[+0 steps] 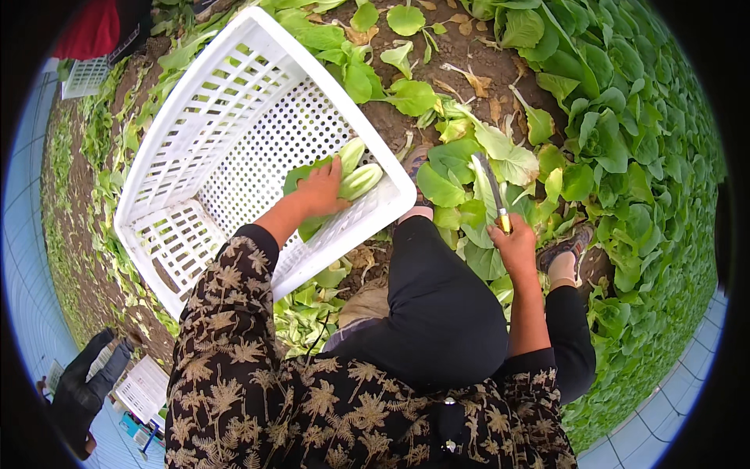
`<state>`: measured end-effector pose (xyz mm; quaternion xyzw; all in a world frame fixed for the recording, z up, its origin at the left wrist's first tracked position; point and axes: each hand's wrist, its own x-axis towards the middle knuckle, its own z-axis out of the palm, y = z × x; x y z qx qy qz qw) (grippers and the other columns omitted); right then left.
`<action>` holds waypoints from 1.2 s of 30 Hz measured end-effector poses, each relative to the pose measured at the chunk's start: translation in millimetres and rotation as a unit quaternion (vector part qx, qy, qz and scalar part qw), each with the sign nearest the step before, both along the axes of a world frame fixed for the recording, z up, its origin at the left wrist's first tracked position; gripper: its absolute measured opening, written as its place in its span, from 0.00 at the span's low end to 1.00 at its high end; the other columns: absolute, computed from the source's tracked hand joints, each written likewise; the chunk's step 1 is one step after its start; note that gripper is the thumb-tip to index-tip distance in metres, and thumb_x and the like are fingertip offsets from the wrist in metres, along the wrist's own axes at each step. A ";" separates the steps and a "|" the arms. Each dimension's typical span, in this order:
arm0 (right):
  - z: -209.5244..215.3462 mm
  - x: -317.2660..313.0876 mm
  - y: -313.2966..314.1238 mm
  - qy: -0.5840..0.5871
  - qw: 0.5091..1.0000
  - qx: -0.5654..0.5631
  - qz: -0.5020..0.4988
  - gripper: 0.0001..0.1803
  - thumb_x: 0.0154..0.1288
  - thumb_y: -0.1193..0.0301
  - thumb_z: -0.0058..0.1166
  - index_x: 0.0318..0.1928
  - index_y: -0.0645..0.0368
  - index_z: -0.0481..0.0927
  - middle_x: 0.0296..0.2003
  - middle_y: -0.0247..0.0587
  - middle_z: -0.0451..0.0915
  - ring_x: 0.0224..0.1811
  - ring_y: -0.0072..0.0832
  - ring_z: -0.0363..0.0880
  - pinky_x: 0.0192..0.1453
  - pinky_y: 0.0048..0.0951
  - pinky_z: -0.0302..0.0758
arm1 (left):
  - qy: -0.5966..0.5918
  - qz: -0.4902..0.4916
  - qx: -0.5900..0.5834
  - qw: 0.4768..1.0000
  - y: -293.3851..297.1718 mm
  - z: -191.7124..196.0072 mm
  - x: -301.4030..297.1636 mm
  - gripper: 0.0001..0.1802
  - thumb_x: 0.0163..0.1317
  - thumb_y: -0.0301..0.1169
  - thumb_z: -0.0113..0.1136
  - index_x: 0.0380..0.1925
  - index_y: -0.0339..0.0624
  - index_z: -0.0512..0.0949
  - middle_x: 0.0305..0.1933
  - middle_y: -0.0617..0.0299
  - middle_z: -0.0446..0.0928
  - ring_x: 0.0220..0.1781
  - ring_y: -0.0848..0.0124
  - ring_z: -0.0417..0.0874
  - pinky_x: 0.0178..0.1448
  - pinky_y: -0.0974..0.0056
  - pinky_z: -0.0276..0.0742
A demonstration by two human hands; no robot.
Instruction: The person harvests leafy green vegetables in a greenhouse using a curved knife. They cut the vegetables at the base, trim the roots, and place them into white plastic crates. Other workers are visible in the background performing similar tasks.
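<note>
left hand [320,191] grasps leafy greens [361,180] inside white crate [401,187] | right hand [516,244] clenched round knife [493,186], blade forward, likely for safety

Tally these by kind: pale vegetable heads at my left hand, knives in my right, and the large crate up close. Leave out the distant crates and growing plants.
Pale green vegetable heads showing at the left hand: 2
Knife, held in the right hand: 1
Large white crate: 1
Total: 4
</note>
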<state>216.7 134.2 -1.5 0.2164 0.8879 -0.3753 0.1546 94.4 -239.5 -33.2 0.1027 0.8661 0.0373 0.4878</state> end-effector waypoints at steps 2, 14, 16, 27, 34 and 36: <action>-4.7 -3.8 -2.2 0.006 1.000 -0.010 -0.011 0.16 0.50 0.65 0.68 0.32 0.62 0.77 0.23 0.49 0.78 0.24 0.43 0.76 0.33 0.39 0.74 | 0.012 -0.080 -0.013 0.997 -3.0 20.9 -18.2 0.52 0.55 0.50 0.65 0.72 0.41 0.50 0.72 0.48 0.57 0.71 0.51 0.62 0.68 0.42 0.63; -45.9 -69.1 -18.9 0.039 0.994 -0.105 0.014 0.16 0.52 0.67 0.67 0.34 0.63 0.75 0.22 0.45 0.76 0.23 0.34 0.72 0.32 0.35 0.72 | 0.395 -0.180 0.114 0.893 111.0 132.5 -197.5 0.20 0.53 0.34 0.61 0.47 0.41 0.78 0.47 0.55 0.79 0.57 0.56 0.77 0.58 0.49 0.72; -44.7 -75.3 -16.1 0.041 0.993 -0.109 0.017 0.16 0.52 0.67 0.67 0.34 0.63 0.75 0.23 0.46 0.76 0.23 0.36 0.74 0.32 0.36 0.73 | 0.367 -0.259 -0.029 0.893 117.9 81.7 -243.0 0.30 0.53 0.41 0.63 0.57 0.45 0.74 0.57 0.57 0.75 0.64 0.54 0.72 0.64 0.45 0.67; -42.0 -40.0 46.6 0.015 0.993 -0.079 -0.081 0.17 0.48 0.67 0.68 0.33 0.61 0.75 0.27 0.54 0.79 0.31 0.53 0.79 0.36 0.46 0.75 | 0.215 0.029 -0.149 0.965 89.4 -106.7 -235.7 0.26 0.55 0.39 0.59 0.50 0.31 0.75 0.54 0.38 0.76 0.57 0.53 0.79 0.60 0.57 0.74; -44.6 -24.8 60.2 0.044 0.987 -0.038 -0.152 0.16 0.50 0.65 0.67 0.33 0.61 0.76 0.24 0.50 0.79 0.27 0.48 0.78 0.35 0.42 0.75 | 0.137 -0.035 -0.042 0.989 205.2 -75.3 -170.7 0.16 0.57 0.33 0.52 0.36 0.33 0.82 0.44 0.40 0.81 0.48 0.49 0.82 0.52 0.54 0.78; -37.8 -27.0 50.1 0.044 0.978 -0.070 -0.192 0.16 0.50 0.65 0.67 0.32 0.61 0.76 0.23 0.48 0.78 0.26 0.45 0.77 0.35 0.41 0.75 | 0.130 -0.151 -0.003 0.980 205.0 -93.7 -130.5 0.19 0.56 0.33 0.53 0.41 0.28 0.80 0.50 0.40 0.79 0.52 0.49 0.81 0.55 0.55 0.77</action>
